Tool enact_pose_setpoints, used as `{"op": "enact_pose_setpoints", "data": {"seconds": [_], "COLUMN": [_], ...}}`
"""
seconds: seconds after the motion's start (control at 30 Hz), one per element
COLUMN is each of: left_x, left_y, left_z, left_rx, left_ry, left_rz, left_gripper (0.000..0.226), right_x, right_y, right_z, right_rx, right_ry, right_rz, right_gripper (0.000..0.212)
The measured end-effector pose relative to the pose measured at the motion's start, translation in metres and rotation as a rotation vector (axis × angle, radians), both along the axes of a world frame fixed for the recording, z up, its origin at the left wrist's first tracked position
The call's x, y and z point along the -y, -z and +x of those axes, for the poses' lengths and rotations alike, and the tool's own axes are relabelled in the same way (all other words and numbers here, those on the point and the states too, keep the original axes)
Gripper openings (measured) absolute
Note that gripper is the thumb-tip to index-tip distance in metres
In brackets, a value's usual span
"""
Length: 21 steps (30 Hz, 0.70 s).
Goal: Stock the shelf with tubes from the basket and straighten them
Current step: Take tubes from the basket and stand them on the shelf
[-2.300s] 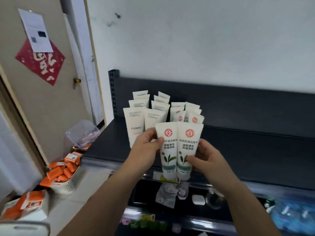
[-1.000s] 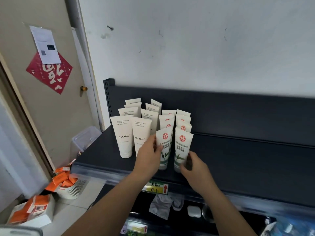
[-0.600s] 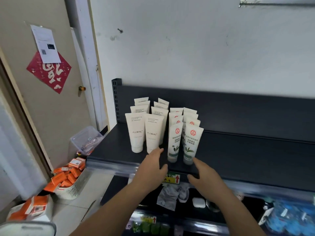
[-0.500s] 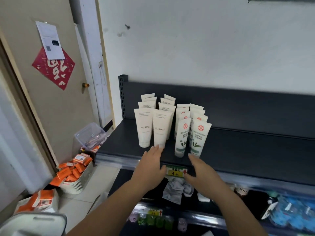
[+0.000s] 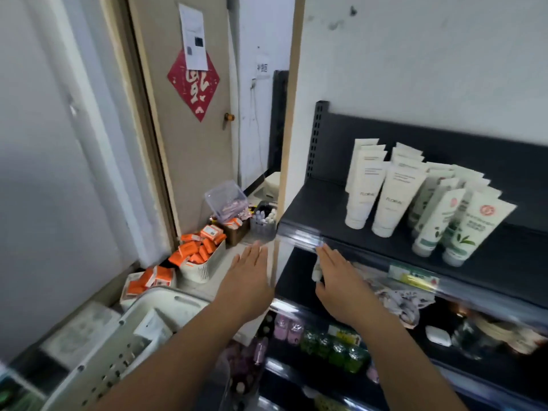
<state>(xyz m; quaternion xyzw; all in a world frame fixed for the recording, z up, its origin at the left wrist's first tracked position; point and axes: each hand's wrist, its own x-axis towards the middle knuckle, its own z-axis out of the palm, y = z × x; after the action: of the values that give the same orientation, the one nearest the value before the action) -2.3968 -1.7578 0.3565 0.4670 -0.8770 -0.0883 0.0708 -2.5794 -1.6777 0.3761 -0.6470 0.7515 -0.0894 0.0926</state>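
White tubes [image 5: 394, 197] standing cap-down in rows on dark shelf [image 5: 323, 209]

Tubes [image 5: 388, 200] stand on the shelf [image 5: 323, 206] beyond the right hand [image 5: 338, 280]; the basket [image 5: 166, 304] lies below, left of the left hand [image 5: 249, 277].

A scuffed white plaster wall [image 5: 415, 54] fills the right, evenly lit. Left of it stands a flat beige door [image 5: 184, 161] with a small brass knob [image 5: 229, 116] — on it a red diamond-shaped paper decoration [image 5: 194, 84] and a white printed sheet [image 5: 194, 37].
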Motion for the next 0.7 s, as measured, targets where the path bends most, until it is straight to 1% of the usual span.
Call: {"op": "enact_pose_setpoints", "data": {"seconds": [0.07, 0.17, 0.27, 0.37, 0.5, 0.7], "left_x": [0.002, 0.002, 0.001, 0.005, 0.004, 0.001], "left_y": [0.013, 0.031, 0.045, 0.058, 0.082, 0.135], "left_z": [0.034, 0.078, 0.113, 0.14, 0.177, 0.23], "left_rx": [0.01, 0.009, 0.028, 0.03, -0.032, -0.143], "left_ry": [-0.069, -0.169, -0.254, -0.341, -0.445, -0.662], "left_rz": [0.032, 0.085, 0.132, 0.154, 0.196, 0.384], "left_gripper": [0.081, 0.08, 0.079, 0.08, 0.08, 0.077], "right_x": [0.015, 0.035, 0.054, 0.073, 0.097, 0.137], "right_y": [0.009, 0.021, 0.031, 0.038, 0.058, 0.109], "right_z": [0.032, 0.077, 0.116, 0.144, 0.173, 0.216], "right_rx": [-0.034, -0.026, -0.025, -0.044, -0.098, -0.101], "right_ry": [-0.093, -0.2, -0.293, -0.388, -0.49, -0.673], "right_rz": [0.012, 0.046, 0.07, 0.11, 0.147, 0.227], "right_gripper": [0.07, 0.069, 0.068, 0.071, 0.072, 0.072]}}
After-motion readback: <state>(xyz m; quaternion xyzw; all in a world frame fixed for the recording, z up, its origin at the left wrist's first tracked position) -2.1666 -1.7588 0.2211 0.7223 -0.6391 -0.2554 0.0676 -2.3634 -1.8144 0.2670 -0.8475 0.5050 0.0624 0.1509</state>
